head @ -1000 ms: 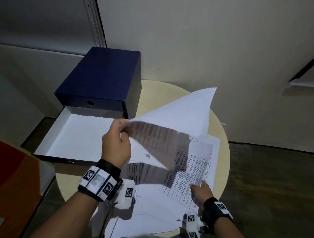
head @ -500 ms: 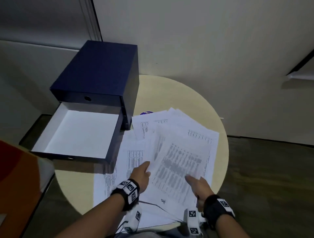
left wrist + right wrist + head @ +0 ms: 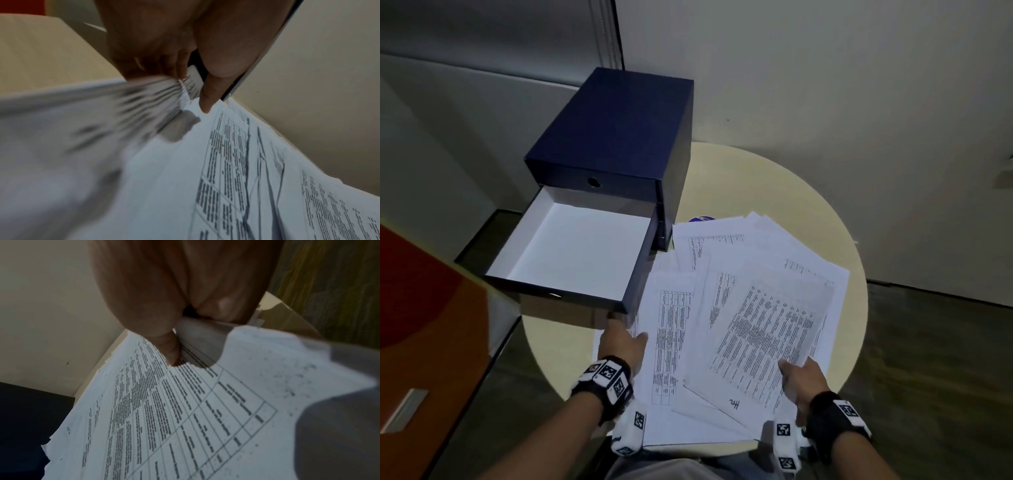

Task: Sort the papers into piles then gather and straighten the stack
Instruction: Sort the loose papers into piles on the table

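Both hands grip fanned papers [image 3: 756,325] (tables of print, unreadable; one handwritten mark)

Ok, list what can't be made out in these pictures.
- Left hand fingertips: head view, tucked under the papers.
- Print on the papers: too small in the head view, blurred in the left wrist view.
- Blue object: head view, mostly covered by papers.
- Right hand fingers: right wrist view, behind a lifted sheet.

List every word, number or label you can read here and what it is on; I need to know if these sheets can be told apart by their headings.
None can be read.
Papers: printed tables, text too small and blurred.
Top sheet: handwritten mark at its near edge, illegible.
Wristbands: square coded tags, no words.
Blue drawer box: no label seen.
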A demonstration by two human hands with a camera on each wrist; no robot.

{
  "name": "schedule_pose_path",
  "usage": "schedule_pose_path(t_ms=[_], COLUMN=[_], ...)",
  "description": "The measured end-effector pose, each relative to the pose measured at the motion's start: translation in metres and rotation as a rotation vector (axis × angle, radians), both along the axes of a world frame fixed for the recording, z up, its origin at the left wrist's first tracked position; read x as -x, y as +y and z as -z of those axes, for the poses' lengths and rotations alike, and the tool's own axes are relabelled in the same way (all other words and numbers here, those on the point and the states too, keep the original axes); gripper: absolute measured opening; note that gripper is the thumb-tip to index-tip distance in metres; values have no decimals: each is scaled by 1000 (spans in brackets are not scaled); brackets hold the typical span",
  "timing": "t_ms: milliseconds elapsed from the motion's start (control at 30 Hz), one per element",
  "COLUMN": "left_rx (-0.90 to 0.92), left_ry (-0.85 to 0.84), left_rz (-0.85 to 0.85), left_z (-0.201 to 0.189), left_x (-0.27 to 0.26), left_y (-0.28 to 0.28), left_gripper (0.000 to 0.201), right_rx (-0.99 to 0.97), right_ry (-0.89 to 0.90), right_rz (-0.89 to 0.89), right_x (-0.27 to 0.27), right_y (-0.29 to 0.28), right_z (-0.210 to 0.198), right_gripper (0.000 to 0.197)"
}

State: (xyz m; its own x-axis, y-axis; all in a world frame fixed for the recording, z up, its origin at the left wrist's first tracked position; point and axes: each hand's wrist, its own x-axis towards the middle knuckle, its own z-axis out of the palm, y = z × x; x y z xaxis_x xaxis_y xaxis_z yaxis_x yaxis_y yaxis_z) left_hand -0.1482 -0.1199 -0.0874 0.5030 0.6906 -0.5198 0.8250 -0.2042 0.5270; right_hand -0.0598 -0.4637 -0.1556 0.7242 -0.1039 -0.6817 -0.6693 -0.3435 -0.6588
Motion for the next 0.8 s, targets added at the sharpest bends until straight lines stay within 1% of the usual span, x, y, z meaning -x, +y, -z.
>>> schedule_pose_path(t_ms=[67, 100, 167, 233, 300, 367, 433, 500, 533, 567, 633, 733, 800], left_rx=[-3, -19, -93, -165, -162, -165, -202, -232, -241, -255, -288, -356, -459], left_ry=[-28, -35, -4, 33, 2, -54, -76, -105, -134, -179, -298, -480, -615], left_rz=[-34, -21, 89, 209, 278, 315, 387, 478, 505, 514, 501, 493, 491], left_z=[-5, -6, -8, -9, -10, -10, -12, -16, -20, -25, -39, -75, -107], left_x=[-2, -3, -2, 0, 2, 1, 0, -1, -2, -2, -4, -10, -15], left_y=[-2, -1, 3, 4, 0, -7, -15, -23, -26, -29, -34, -41, -40], left_gripper=[54, 48, 34, 29, 30, 35, 40, 54, 60, 61, 59, 55, 53], right_rx=[-8, -9, -8, 3, 10, 1, 1, 7, 4, 2, 26, 34, 24], right_ry=[12, 13, 11, 5, 7, 22, 35, 33, 25, 17, -1, -15, -11], right_rz=[9, 19, 24, 13, -1, 1, 7, 6, 5, 7, 14, 8, 8], right_x=[-1, -1, -1, 0, 1, 0, 0, -1, -1, -1, 1, 2, 2], right_y=[-1, -1, -1, -1, -1, -1, -2, -1, 0, 1, 4, 5, 6], right_z=[2, 4, 5, 5, 5, 6, 8, 8, 7, 4, -3, -8, -8], right_gripper=[18, 18, 18, 16, 17, 26, 37, 43, 44, 45, 48, 53, 54])
